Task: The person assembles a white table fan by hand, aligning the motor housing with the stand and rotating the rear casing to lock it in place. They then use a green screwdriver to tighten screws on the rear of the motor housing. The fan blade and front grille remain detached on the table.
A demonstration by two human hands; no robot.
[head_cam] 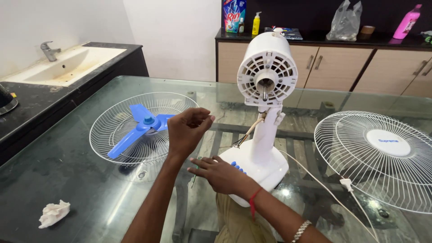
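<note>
The white fan body (265, 112) stands upright near the middle of the glass desk (63, 180), its guard and blade off and the motor shaft bare. It looks light, stiff plastic, top-heavy; the stem or base seems the safest place to grip. The right hand (220, 173) rests flat, fingers spread, on the base. The left hand (186, 130) is raised with fingertips pinched, perhaps on a thin wire; I cannot tell. The blue blade (137, 128) lies in the rear guard (108, 119) at left, the front guard (382, 157) at right, partly cut off.
</note>
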